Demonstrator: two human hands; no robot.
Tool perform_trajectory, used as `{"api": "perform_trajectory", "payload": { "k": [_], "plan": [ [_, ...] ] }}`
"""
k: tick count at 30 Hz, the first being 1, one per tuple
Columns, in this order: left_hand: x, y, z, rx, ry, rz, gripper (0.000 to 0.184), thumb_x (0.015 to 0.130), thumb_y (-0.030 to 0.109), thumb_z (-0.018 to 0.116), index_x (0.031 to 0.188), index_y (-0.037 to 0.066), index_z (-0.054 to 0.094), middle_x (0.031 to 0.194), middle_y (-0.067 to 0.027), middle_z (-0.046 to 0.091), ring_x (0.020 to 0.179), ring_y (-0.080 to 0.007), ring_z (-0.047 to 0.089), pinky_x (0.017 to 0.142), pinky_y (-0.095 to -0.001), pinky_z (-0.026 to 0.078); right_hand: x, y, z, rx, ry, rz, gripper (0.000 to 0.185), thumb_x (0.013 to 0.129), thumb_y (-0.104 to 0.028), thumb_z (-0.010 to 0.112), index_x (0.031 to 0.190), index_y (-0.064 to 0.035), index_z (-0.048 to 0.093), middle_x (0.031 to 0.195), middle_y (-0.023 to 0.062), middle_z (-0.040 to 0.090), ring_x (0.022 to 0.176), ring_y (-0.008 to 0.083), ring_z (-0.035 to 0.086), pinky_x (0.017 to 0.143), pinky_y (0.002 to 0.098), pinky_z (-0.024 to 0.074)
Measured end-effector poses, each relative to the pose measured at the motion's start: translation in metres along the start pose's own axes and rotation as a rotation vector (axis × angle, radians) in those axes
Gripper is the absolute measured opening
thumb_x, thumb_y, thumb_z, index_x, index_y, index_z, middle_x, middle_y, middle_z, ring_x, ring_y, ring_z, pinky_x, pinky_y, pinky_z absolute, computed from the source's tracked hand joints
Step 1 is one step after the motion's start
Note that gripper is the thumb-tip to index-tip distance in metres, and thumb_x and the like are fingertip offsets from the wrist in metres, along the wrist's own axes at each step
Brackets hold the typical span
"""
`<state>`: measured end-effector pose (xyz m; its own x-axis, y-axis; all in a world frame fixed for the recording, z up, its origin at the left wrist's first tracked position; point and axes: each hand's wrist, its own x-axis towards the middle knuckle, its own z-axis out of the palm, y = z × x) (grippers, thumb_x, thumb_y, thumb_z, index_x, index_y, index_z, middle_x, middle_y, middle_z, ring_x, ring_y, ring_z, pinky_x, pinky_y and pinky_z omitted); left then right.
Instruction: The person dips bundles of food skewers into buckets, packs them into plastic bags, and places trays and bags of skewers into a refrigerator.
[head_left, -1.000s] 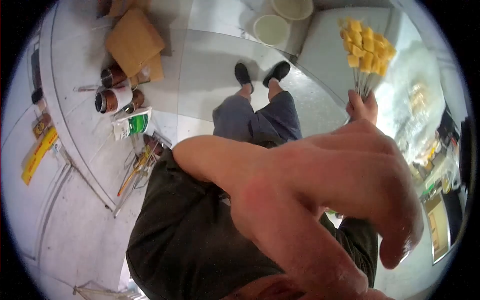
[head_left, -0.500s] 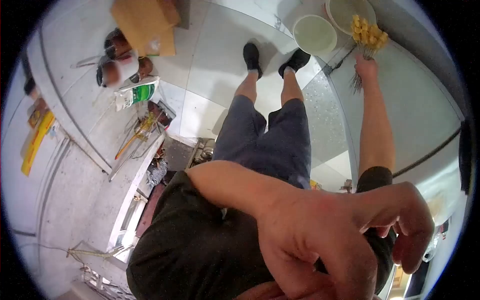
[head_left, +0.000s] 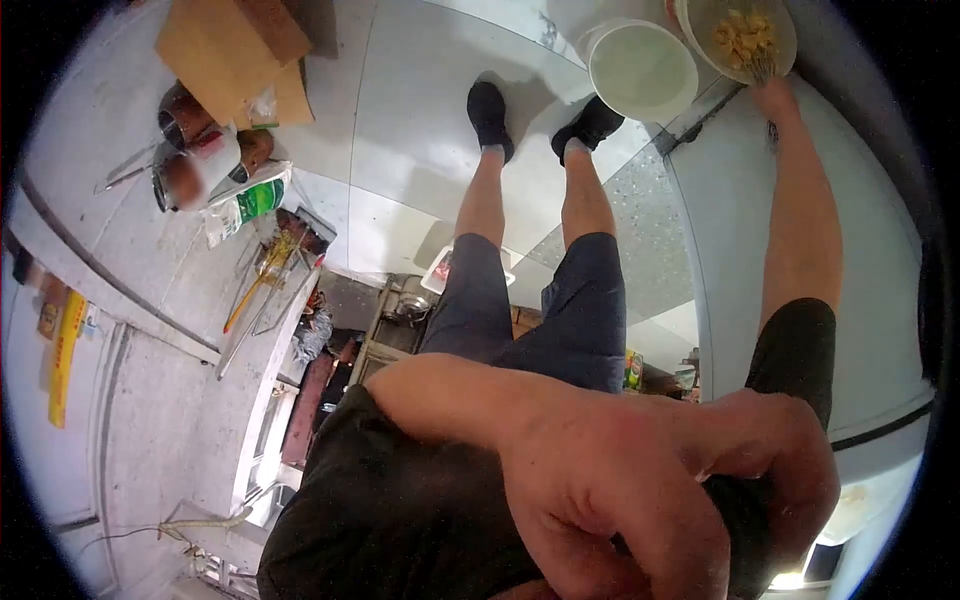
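Observation:
My right hand [head_left: 775, 98] is closed around a bundle of thin skewers [head_left: 763, 70] at the upper right. The yellow pieces [head_left: 745, 38] on their ends are inside a pale bucket [head_left: 788, 50]; the stick ends poke out below my fist. My left hand [head_left: 655, 480] is close to the camera, in front of my dark shirt. Its fingers are loosely bent, with a gap between thumb and fingers, and nothing shows in it. Some of its fingertips are hidden.
A white bucket of pale liquid [head_left: 645, 72] stands beside my right foot. At left are a cardboard box [head_left: 230, 55], round brown containers [head_left: 185, 115], a green-and-white bag [head_left: 255, 200] and a yellow strip [head_left: 66, 360]. A light panel [head_left: 740, 230] lies under my right arm.
My right hand has moved up and right, taking the yellow ends of the skewers from beside the bucket into it. My left hand has shifted slightly left, still bent. The view has shifted a little.

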<state>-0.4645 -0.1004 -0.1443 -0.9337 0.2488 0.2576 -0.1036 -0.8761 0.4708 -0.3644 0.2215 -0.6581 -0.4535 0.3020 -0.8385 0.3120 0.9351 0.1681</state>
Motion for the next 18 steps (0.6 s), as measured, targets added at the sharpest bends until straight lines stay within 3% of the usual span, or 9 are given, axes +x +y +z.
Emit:
{"api": "perform_trajectory", "payload": {
  "k": [3,6,9,10,11,13,14,17,18],
  "plan": [
    [0.023,0.021,-0.047,-0.022,-0.17,-0.262,0.033,0.09,0.028,0.06,0.119,0.012,0.057,0.126,-0.0194,0.046,0.11,-0.0331,0.048,0.087,-0.0447,0.044,0.057,0.05,0.06,0.055,0.288,-0.055,0.055,0.095,-0.048,0.044,0.132,-0.0084,0.051,0.126,0.0176,0.057,0.117,0.0369,0.054,0.1,0.0514,0.0411],
    [0.055,0.041,-0.066,0.044,-0.114,-0.603,0.012,0.086,0.012,0.06,0.092,0.008,0.069,0.107,-0.0136,0.057,0.093,-0.0238,0.057,0.075,-0.0302,0.045,-0.013,0.028,-0.058,0.159,0.236,0.154,0.044,0.096,-0.036,0.047,0.13,-0.0081,0.052,0.124,0.0158,0.058,0.115,0.0358,0.055,0.097,0.0528,0.0425],
    [0.05,0.062,-0.077,0.235,-0.207,-0.869,0.01,0.085,0.008,0.059,0.091,0.006,0.067,0.107,-0.0154,0.057,0.097,-0.0263,0.057,0.083,-0.035,0.046,-0.053,0.023,-0.123,-0.118,0.331,0.131,0.039,0.095,-0.028,0.05,0.128,-0.0073,0.053,0.116,0.0156,0.062,0.108,0.0348,0.059,0.091,0.0523,0.0453],
    [0.048,0.075,-0.077,0.299,-0.193,-0.974,0.009,0.088,0.01,0.06,0.09,0.004,0.067,0.106,-0.0182,0.058,0.097,-0.028,0.057,0.087,-0.039,0.046,-0.097,-0.011,-0.167,-0.235,0.252,0.206,0.029,0.089,-0.024,0.054,0.113,-0.0092,0.062,0.11,0.0143,0.065,0.103,0.0329,0.062,0.083,0.0506,0.0484],
    [0.047,0.087,-0.078,0.448,-0.203,-1.035,0.011,0.083,0.002,0.059,0.091,0.004,0.066,0.106,-0.0147,0.057,0.098,-0.026,0.057,0.086,-0.0348,0.046,-0.135,-0.033,-0.205,-0.348,0.172,0.284,0.022,0.084,-0.021,0.057,0.099,-0.0112,0.071,0.104,0.0131,0.069,0.097,0.0311,0.065,0.075,0.049,0.0514],
    [0.04,0.112,-0.075,0.725,-0.173,-1.096,0.022,0.078,-0.009,0.056,0.094,0.003,0.065,0.106,-0.011,0.057,0.098,-0.0223,0.057,0.084,-0.0293,0.045,-0.156,-0.038,-0.17,-0.331,0.493,0.111,0.038,0.091,-0.026,0.053,0.125,-0.0084,0.055,0.108,0.0174,0.063,0.101,0.0332,0.061,0.088,0.0509,0.0467],
    [0.033,0.125,-0.072,0.848,-0.132,-1.098,0.024,0.079,-0.012,0.055,0.095,0.003,0.064,0.105,-0.0107,0.057,0.097,-0.0206,0.057,0.085,-0.0279,0.045,-0.168,-0.051,-0.147,-0.292,0.601,0.04,0.036,0.09,-0.024,0.053,0.122,-0.0083,0.055,0.108,0.0174,0.063,0.101,0.0333,0.061,0.087,0.0507,0.0473],
    [0.025,0.172,-0.068,1.058,-0.063,-1.096,0.02,0.083,-0.012,0.052,0.095,0.001,0.062,0.104,-0.0085,0.057,0.095,-0.0165,0.056,0.084,-0.026,0.045,-0.245,-0.123,-0.07,0.308,0.357,0.038,0.032,0.087,-0.02,0.051,0.116,-0.0082,0.055,0.108,0.0171,0.063,0.101,0.0334,0.061,0.084,0.0501,0.0488],
    [0.028,0.187,-0.063,1.089,-0.034,-1.107,0.018,0.084,-0.01,0.052,0.094,0.001,0.062,0.103,-0.0078,0.058,0.095,-0.0156,0.056,0.083,-0.0255,0.045,-0.301,-0.147,-0.098,0.569,0.055,0.154,0.034,0.088,-0.022,0.049,0.118,-0.0052,0.052,0.113,0.0164,0.062,0.104,0.0341,0.06,0.086,0.0501,0.0481]
  ]
}}
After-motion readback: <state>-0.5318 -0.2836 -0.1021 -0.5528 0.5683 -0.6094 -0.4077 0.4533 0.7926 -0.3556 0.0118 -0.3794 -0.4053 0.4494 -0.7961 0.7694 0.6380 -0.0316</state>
